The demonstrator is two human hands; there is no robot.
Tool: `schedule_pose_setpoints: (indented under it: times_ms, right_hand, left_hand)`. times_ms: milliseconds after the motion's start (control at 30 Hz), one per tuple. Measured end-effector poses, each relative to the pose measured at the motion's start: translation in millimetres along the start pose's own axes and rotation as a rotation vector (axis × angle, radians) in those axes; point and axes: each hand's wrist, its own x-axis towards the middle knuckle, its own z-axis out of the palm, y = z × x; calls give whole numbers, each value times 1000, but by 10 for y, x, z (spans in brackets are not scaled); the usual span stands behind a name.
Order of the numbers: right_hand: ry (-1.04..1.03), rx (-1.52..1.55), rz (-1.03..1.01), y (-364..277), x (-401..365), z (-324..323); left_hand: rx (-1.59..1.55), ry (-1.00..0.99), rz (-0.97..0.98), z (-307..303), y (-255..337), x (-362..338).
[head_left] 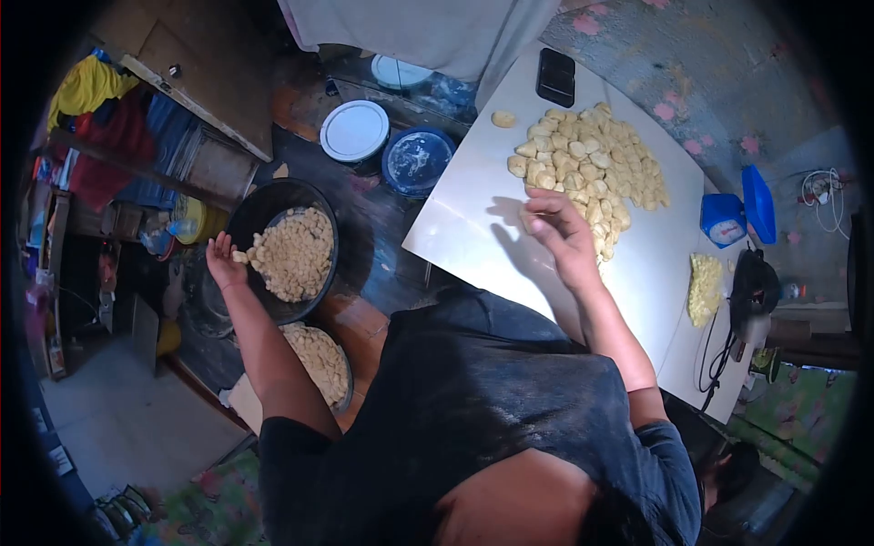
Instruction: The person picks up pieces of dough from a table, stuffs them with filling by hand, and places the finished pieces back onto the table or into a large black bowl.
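My right hand [563,238] is over the white table, a pale dough piece [527,219] pinched between its thumb and fingers. Just beyond that hand lies a large heap of flattened round dough pieces [583,155], with one separate piece [503,119] to its upper left. On the other side, my left hand [224,261] is at the left edge of a black basin [326,198], its fingers spread. One small lump of dough [239,257] shows right beside its palm. Many similar lumps [296,255] fill the middle of the basin.
A second bowl of dough lumps [319,364] stands below the basin. Lidded buckets, one white-topped [354,130] and one blue-topped [419,161], are on the floor. The table [473,209] also carries a black case [555,78], a blue scale [724,220] and a yellowish bag [705,289].
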Motion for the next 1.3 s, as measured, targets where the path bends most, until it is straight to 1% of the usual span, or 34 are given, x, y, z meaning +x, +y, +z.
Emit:
schedule_pose_setpoints:
  times_ms: [33, 67, 133, 200, 267, 300, 367, 400, 467, 500, 533, 600, 633, 667, 733, 767, 800, 867, 900, 967, 1000, 1067, 1100, 1133, 1167, 1200, 1233, 1267, 1300]
  right_hand:
    - [85, 1, 42, -25, -24, -81]
    - [157, 8, 85, -35, -26, -149]
    - [240, -45, 88, -5, -75, -321]
    - [324, -20, 130, -5, -149, -430]
    - [346, 71, 127, 72, -215, -537]
    - [349, 81, 124, 98, -241, -556]
    - [346, 102, 151, 167, -291, -595]
    - [357, 122, 175, 178, -305, -592]
    - [356, 129, 187, 193, -292, -562]
    - [342, 127, 194, 206, -281, -552]
    - [327, 125, 202, 216, -268, -541]
    - [310, 114, 195, 200, -214, -481]
    - [297, 101, 184, 190, -178, -446]
    - [301, 96, 189, 179, -149, -417]
    - [254, 15, 187, 135, -96, -390]
    - [245, -3, 166, 159, -74, -388]
    - [249, -52, 164, 214, -60, -407]
    - [233, -313, 143, 239, -22, -444]
    - [259, -327, 146, 180, 5, -446]
    - [66, -821, -13, 47, 61, -381]
    - [77, -828, -8, 36, 72, -279]
    - [46, -1256, -202, 49, 94, -89]
    - [55, -1257, -197, 91, 97, -87]
    - [4, -1229, -157, 153, 113, -95]
    - [-45, -1201, -120, 184, 134, -113]
    - [-35, -1204, -120, 181, 145, -141]
    - [17, -910, 6, 176, 144, -171]
    - [67, -612, 126, 172, 137, -196]
    - [119, -350, 117, 166, 125, -210]
  left_hand:
    - [-20, 41, -5, -81, 15, 163]
    - [6, 65, -108, -144, 93, 309]
    - [54, -49, -78, -596, -63, 1044]
    - [-55, 158, -73, -322, 110, 858]
    - [-8, 254, -21, -125, 171, 742]
    - [-8, 269, -17, -80, 180, 696]
    - [-153, 177, -12, -38, 196, 635]
    - [-152, 184, -11, -100, 203, 635]
    - [56, 111, -140, -205, 219, 628]
    - [165, 122, -119, -248, 191, 629]
    - [167, 124, -120, -195, 235, 542]
    - [122, 272, -156, 14, 354, 290]
    - [221, 277, -177, 259, 485, -23]
    - [224, 274, -184, 222, 472, -39]
    - [388, 162, -194, 239, 436, 41]
    - [362, 114, -183, 281, 391, 45]
    - [382, 112, -107, 492, 377, -128]
    - [408, 95, -16, 831, 298, -402]
    - [406, 67, -27, 1018, 249, -582]
    - [378, -216, 172, 1428, 158, -1096]
    - [401, -294, 187, 1702, 152, -1429]
    - [473, -599, 309, 2009, -44, -1840]
    - [455, -740, 372, 2180, -128, -2123]
    - [519, -869, 332, 2287, -256, -2305]
    - [544, -1028, 343, 2420, -284, -2577]
    - [491, -1190, 172, 2477, -440, -2707]
    - [484, -1346, 203, 2546, -533, -2863]
    - [409, -1430, 9, 2601, -625, -3048]
    - [419, -1512, -99, 2668, -671, -3219]
